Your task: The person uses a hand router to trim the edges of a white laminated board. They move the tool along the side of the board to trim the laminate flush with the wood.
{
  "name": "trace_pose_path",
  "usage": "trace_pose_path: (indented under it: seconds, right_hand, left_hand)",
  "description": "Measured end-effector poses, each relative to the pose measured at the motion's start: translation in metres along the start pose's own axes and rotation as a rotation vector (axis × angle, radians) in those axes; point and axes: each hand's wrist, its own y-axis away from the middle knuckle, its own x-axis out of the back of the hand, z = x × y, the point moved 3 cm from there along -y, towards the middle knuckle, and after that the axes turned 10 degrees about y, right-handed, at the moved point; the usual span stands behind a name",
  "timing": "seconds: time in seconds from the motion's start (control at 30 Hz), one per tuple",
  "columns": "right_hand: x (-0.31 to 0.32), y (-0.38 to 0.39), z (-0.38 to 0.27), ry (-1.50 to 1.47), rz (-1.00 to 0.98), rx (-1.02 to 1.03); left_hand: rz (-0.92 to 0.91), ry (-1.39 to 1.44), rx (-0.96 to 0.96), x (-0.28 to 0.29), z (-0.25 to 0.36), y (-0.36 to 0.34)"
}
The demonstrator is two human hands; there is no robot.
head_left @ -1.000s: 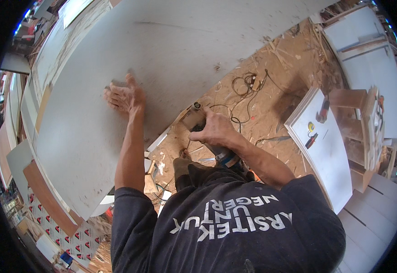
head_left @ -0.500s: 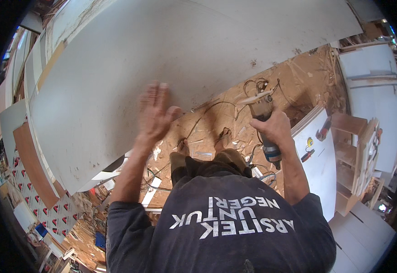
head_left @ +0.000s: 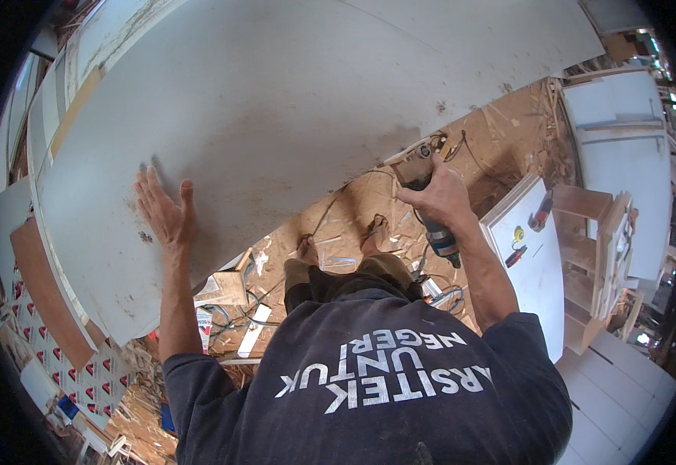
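Observation:
A large pale grey panel (head_left: 276, 108) stretches across the far side in front of me. My left hand (head_left: 164, 211) lies on its left part with the fingers stretched and slightly spread, holding nothing. In my right hand (head_left: 442, 194) is a handheld power tool, seemingly a trim router (head_left: 437, 236), with a dark body and a blue end toward me. The router's head is at the panel's near edge, right of the middle; its cutting bit is hidden. Dark smudges and small specks mark the panel's surface.
Wood shavings and offcuts litter the brown floor (head_left: 353, 205) around my feet, with cables (head_left: 450, 298) among them. At right a white board (head_left: 535, 263) carries a tape measure (head_left: 518, 234) and red-and-black tools, beside an open wooden cabinet frame (head_left: 586, 256). Brown strips (head_left: 47, 294) lean at left.
My left hand has slid left and toward me along the panel. My right hand has brought the router left, up to the panel's near edge.

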Motion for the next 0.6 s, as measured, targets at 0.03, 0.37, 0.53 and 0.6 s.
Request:
trace_pose_path:
  seconds: [0.03, 0.37, 0.53, 0.6]
  right_hand:
    - [-0.002, -0.001, -0.001, 0.011, -0.011, 0.000]
    - [-0.017, 0.025, -0.036, -0.115, -0.046, 0.016]
    - [-0.049, 0.031, -0.046, -0.110, -0.100, 0.017]
    - [-0.044, 0.042, -0.065, -0.129, -0.095, 0.046]
  left_hand:
    - [-0.006, 0.021, 0.006, 0.001, -0.001, 0.001]
    - [-0.022, 0.088, 0.013, 0.010, 0.012, -0.002]
    - [-0.051, 0.109, 0.010, 0.005, 0.007, -0.002]
    - [-0.061, 0.077, 0.034, 0.004, 0.000, -0.001]
